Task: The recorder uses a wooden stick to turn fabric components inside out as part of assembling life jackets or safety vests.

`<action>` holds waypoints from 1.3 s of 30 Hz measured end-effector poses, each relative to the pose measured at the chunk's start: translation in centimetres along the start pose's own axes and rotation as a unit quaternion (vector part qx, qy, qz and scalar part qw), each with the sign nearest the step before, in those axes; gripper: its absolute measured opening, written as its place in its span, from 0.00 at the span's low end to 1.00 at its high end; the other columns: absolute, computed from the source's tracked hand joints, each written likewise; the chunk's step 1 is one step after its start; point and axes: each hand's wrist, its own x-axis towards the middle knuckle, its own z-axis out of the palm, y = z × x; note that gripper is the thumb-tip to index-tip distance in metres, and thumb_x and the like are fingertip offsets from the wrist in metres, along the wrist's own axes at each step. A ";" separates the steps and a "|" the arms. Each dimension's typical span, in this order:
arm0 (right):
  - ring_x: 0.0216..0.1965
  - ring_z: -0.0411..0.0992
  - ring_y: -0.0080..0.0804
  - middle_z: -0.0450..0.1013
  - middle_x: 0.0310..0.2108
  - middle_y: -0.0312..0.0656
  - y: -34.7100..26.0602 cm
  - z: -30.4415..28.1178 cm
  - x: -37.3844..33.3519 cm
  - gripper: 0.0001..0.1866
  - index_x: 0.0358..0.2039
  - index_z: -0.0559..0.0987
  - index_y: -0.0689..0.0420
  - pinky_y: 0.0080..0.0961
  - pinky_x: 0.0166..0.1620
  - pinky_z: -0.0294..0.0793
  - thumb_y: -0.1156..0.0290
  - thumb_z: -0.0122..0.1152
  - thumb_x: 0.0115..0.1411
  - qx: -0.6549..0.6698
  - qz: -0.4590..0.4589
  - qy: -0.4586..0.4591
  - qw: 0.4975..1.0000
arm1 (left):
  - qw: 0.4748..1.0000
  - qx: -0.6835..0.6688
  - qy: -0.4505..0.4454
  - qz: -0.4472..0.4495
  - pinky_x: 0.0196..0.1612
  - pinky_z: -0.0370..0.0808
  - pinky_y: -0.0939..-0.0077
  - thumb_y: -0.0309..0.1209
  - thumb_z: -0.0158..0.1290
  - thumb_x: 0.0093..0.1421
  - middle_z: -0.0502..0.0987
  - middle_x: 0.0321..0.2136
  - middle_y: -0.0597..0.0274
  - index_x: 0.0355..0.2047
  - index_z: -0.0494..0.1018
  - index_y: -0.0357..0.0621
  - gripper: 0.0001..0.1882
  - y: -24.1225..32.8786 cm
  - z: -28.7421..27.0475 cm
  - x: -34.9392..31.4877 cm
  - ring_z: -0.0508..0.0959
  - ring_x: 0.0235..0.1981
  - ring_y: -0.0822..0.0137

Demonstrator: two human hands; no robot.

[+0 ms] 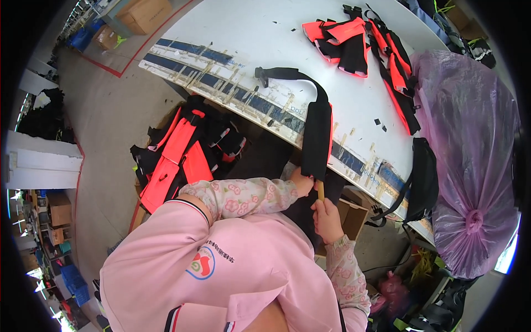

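A black padded strap (316, 135) with a neon orange-pink edge hangs over the near edge of the table. Its narrower far end curls left across the tabletop to a black buckle (262, 76). At the strap's lower end, the fingers of my left hand (301, 182) are closed on it. Just below and to the right, my right hand (327, 220) is wrapped round a slim yellow stick (321, 191). The upper tip of the stick meets the strap's lower end; whether it goes inside cannot be made out.
More orange-and-black strap pieces (345, 44) lie at the table's far side. On the right are a black pouch (423, 180) and a large purple plastic bag (464, 144). Orange-and-black goods (177, 155) are heaped below the table's left side. An open cardboard box (349, 218) stands beneath the table.
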 end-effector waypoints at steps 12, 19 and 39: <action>0.10 0.48 0.15 0.55 0.14 0.28 1.6 -0.1 -3.7 0.11 0.31 0.67 0.55 0.16 0.12 0.48 0.63 0.41 0.67 0.241 0.040 -0.065 0.968 | 0.993 -0.088 0.029 0.077 0.10 0.66 0.80 0.25 0.38 0.62 0.77 0.24 0.55 0.36 0.68 0.37 0.09 3.5 -0.3 -1.0 0.74 0.14 0.70; 0.10 0.48 0.15 0.54 0.14 0.28 0.7 1.1 -1.1 0.11 0.31 0.66 0.55 0.16 0.12 0.46 0.62 0.41 0.67 0.304 0.025 0.000 0.953 | 0.993 -0.085 0.001 0.076 0.14 0.68 0.81 0.20 0.39 0.60 0.78 0.28 0.60 0.38 0.70 0.40 0.10 3.2 0.1 -1.6 0.75 0.21 0.73; 0.23 0.71 0.44 0.70 0.19 0.47 1.9 -7.3 -0.9 0.12 0.29 0.74 0.58 0.35 0.27 0.69 0.63 0.51 0.61 -0.233 -0.282 0.143 0.920 | 0.963 -0.125 0.094 0.219 0.19 0.70 0.76 0.35 0.41 0.66 0.77 0.22 0.54 0.35 0.69 0.34 0.14 11.3 -7.5 3.3 0.68 0.10 0.70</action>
